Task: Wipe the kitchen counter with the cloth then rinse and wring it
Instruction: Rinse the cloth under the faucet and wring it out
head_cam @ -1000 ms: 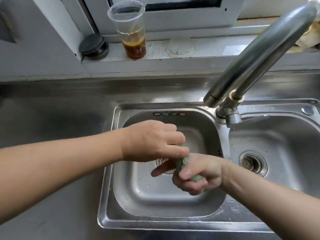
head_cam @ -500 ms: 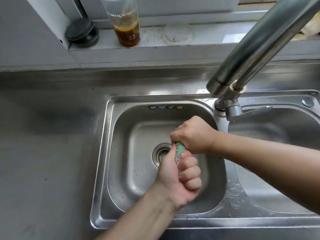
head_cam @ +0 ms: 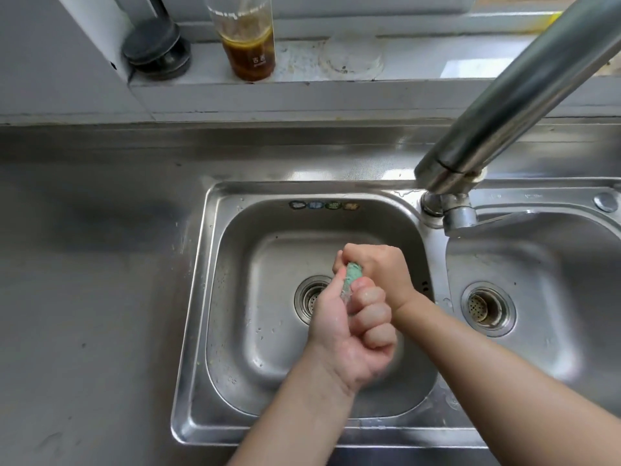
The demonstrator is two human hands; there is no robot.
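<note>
A small green cloth [head_cam: 352, 276] is squeezed into a tight roll over the left sink basin [head_cam: 235, 297]. My left hand [head_cam: 356, 327] grips its near end in a fist, palm side up. My right hand [head_cam: 376, 267] grips its far end from above. Only a short strip of cloth shows between the two fists; the rest is hidden inside them. Both hands hover just right of the left drain [head_cam: 311, 297]. No water runs from the tap [head_cam: 504, 105].
The steel counter [head_cam: 94, 297] spreads to the left of the sink. A second basin [head_cam: 537, 264] with its drain [head_cam: 487, 309] lies to the right. On the window ledge stand a cup of brown liquid [head_cam: 248, 52] and a dark round lid [head_cam: 156, 48].
My hands swapped places on the cloth a second ago, the left arm coming in from below and the right from the right. Since half a second ago they have barely moved.
</note>
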